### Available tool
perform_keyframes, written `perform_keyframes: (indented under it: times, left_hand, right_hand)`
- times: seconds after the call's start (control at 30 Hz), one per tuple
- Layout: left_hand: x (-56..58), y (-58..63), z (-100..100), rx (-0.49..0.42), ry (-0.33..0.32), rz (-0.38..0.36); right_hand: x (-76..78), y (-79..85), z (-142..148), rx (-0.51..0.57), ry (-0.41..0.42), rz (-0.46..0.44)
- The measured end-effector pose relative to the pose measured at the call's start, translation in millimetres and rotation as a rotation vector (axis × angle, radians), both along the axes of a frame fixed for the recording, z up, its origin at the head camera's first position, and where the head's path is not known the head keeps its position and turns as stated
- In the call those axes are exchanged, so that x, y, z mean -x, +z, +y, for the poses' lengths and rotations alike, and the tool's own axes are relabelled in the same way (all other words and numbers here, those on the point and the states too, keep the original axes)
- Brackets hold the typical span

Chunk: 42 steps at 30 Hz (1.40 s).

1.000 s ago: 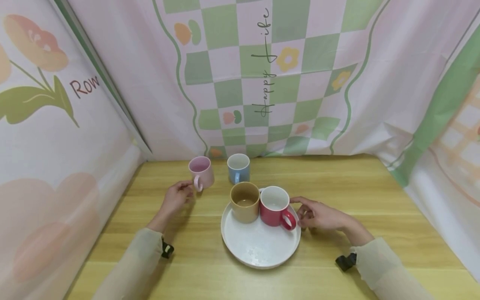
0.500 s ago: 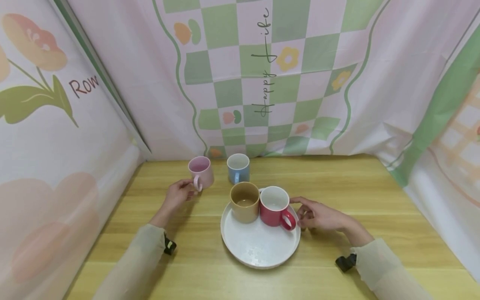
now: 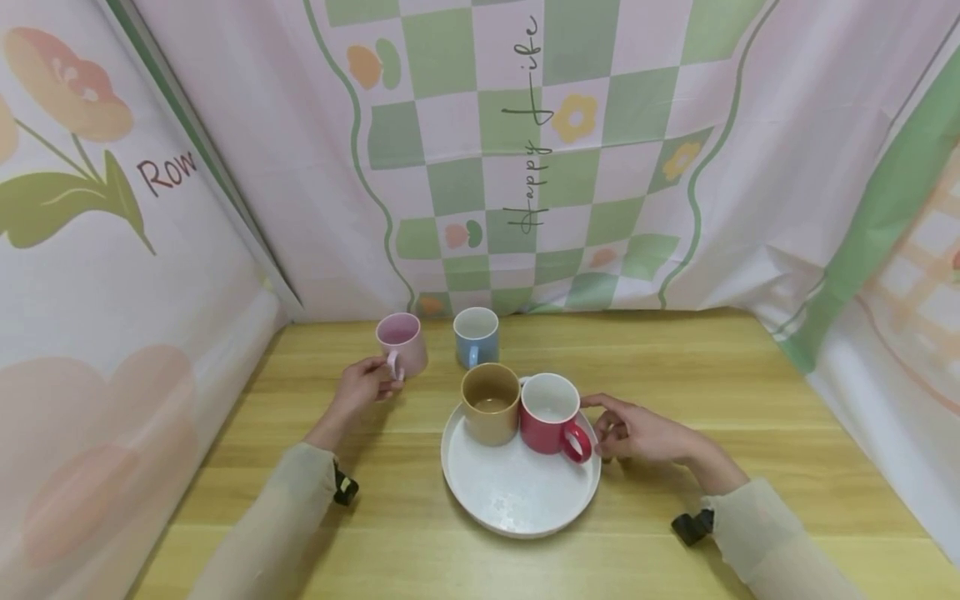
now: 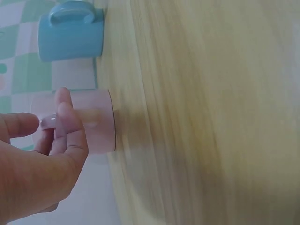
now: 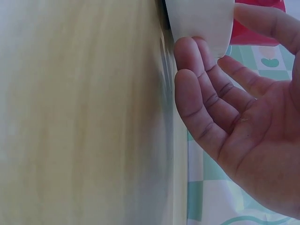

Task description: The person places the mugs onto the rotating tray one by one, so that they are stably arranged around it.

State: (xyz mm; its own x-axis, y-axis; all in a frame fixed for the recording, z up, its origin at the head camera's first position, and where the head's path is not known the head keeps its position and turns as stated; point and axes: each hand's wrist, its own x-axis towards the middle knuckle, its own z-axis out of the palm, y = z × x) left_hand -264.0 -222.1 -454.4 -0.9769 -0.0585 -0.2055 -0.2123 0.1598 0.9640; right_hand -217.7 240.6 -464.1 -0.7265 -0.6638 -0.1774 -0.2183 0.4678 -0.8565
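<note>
My left hand [image 3: 360,387] holds the handle of a pink mug [image 3: 408,350] standing at the back left of the table. In the left wrist view the fingers [image 4: 70,119] hook through the handle and the thumb lies at its outer side. My right hand [image 3: 637,429] touches the right rim of a round white tray [image 3: 517,508] with loosely bent fingers. On that tray stand a tan mug [image 3: 489,421] and a red mug [image 3: 540,429] with a white inside. The right wrist view shows fingertips [image 5: 187,51] and thumb against the tray's side.
Behind the tray stands a blue mug [image 3: 477,342], its handle facing forward. A patterned cloth [image 3: 517,167] closes off the back of the wooden table [image 3: 360,533], and another cloth [image 3: 112,350] hangs along the left side.
My left hand has moved slightly right and forward, its fingers going from beside the pink mug's handle to a hold on it. The right hand and tray stay where they were.
</note>
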Motion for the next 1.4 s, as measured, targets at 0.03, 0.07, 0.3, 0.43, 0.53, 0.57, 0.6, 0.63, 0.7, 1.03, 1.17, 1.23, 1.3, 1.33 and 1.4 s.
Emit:
perform_keyframes:
  times: [0.03,0.07,0.3,0.43,0.53,0.57,0.6,0.63,0.7,1.03,1.17,1.23,1.3,1.33,1.4]
  left_hand:
    - [0.2,-0.3,0,-0.003,-0.004,0.003]
    - [0.3,-0.2,1,-0.006,-0.009,0.004]
    - [0.6,0.6,4,-0.004,-0.013,-0.01]
    - [1.6,0.8,6,-0.019,-0.008,-0.024]
    - [2.6,0.5,7,-0.043,0.001,-0.033]
    - [3.1,0.2,7,-0.051,0.002,-0.035]
    - [3.4,-0.3,7,-0.059,0.005,-0.037]
    - [3.7,-0.5,8,-0.064,0.009,-0.038]
    - [4.2,-1.2,9,-0.067,0.011,-0.04]
    - [6.7,-2.9,10,-0.061,0.043,-0.046]
    - [7.7,-3.4,10,-0.061,0.05,-0.048]
    - [7.9,-3.5,10,-0.061,0.049,-0.046]
    - [8.0,-3.5,9,-0.059,0.047,-0.044]
    - [8.3,-3.6,9,-0.06,0.049,-0.046]
    - [8.7,-3.7,9,-0.06,0.051,-0.051]
  right_hand:
    - [-0.4,0.0,0,0.0,-0.002,-0.001]
    - [-0.7,0.2,0,0.0,-0.004,-0.004]
    - [-2.1,1.4,1,0.023,0.003,-0.005]
    - [-2.0,1.7,1,0.029,0.007,-0.005]
    - [-1.7,1.9,1,0.031,0.009,-0.003]
    - [-1.6,1.9,1,0.032,0.01,-0.003]
    - [-1.5,2.0,1,0.031,0.01,-0.001]
    - [-1.5,2.0,1,0.031,0.01,0.0]
    - [-1.7,2.0,1,0.029,0.008,0.001]
    - [-2.7,2.1,1,0.023,0.003,-0.002]
    - [-2.3,0.7,1,0.024,0.006,0.0]
    - [-2.0,-0.1,1,0.023,0.006,0.002]
    - [-1.9,-0.8,1,0.017,0.004,0.006]
    - [-1.9,-1.1,1,0.017,0.004,0.008]
    - [-2.0,-1.4,0,0.011,0.002,0.009]
